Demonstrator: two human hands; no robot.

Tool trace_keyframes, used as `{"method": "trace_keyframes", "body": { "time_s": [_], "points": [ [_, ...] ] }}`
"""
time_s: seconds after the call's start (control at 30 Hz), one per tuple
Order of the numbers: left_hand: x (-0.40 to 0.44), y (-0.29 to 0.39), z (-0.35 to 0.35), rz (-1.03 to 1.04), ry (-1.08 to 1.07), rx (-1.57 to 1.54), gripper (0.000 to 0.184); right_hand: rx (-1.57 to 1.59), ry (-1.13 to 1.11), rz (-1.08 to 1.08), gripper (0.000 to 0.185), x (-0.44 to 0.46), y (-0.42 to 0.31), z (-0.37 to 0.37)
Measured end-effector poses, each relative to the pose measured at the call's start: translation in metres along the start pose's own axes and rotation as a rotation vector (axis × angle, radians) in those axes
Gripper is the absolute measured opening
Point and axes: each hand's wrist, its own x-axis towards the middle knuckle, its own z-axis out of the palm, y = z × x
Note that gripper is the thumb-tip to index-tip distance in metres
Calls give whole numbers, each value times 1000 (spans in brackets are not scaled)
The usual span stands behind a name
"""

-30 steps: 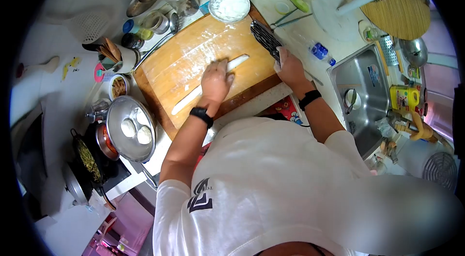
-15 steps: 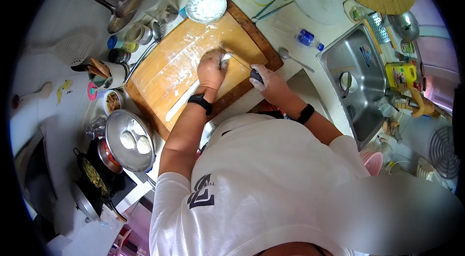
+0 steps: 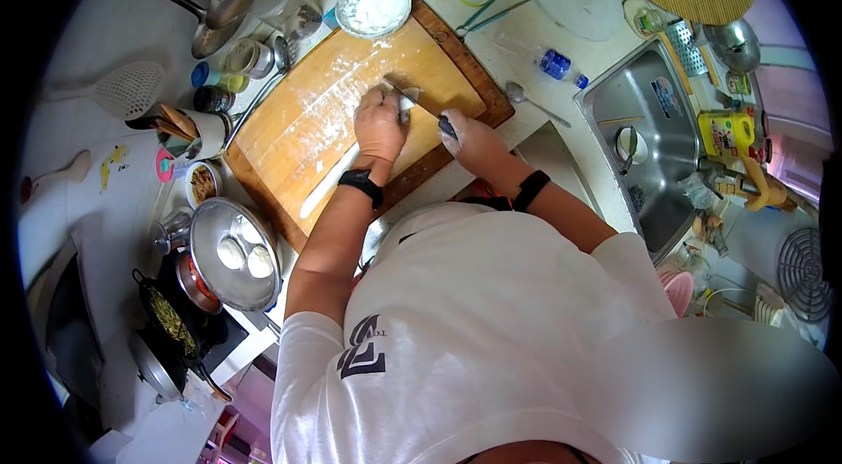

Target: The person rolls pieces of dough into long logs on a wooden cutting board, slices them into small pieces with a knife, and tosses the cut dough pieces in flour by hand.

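Note:
A long white dough roll (image 3: 326, 187) lies across the floured wooden board (image 3: 285, 104). My left hand (image 3: 379, 124) is closed over its far end, fingers curled, so part of the dough is hidden. In my right hand (image 3: 476, 146) is a knife (image 3: 427, 109), gripped by its black handle. Its blade points away to the left, close to the fingers of my left hand and the end of the dough. Whether the edge touches the dough, I cannot tell. Loose flour is scattered over the board, and a bowl of flour (image 3: 374, 8) sits at the far edge.
To the left, a metal lid or pan (image 3: 230, 284) carries two round dough pieces, near a black pan (image 3: 171, 319) of food. A steel sink (image 3: 614, 96) is on the right. A spoon (image 3: 535, 104) and blue-labelled bottle (image 3: 554, 66) lie beyond the board.
My right hand and the knife have shifted left and slightly away from me, bringing the blade nearer my left hand. My left hand has moved only slightly.

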Motion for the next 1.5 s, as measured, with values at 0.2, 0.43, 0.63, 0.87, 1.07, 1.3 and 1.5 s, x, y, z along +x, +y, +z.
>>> {"method": "trace_keyframes", "body": {
  "time_s": [0.2,0.43,0.63,0.87,1.07,1.3,1.5],
  "points": [
    [0,-20,6,-52,24,44,25,185,108,-71,36,-1,8,4],
    [2,-17,-1,-149,65,-102,21,120,26,-67,34,-12,-17,-19],
    [-1,-22,4,-77,77,-70,23,50,-45,-48,26,-4,-22,-19],
    [-7,-24,6,-59,109,-99,29,27,46,-107,25,20,-7,12],
    [-24,-15,-10,-146,26,-126,29,99,74,-102,36,1,-17,-2],
    [-28,-12,-7,-83,82,-140,25,66,-19,-77,31,-18,-20,-7],
    [-30,-13,-7,-3,72,-47,24,-37,-126,-7,27,-4,-25,7]
  ]
}}
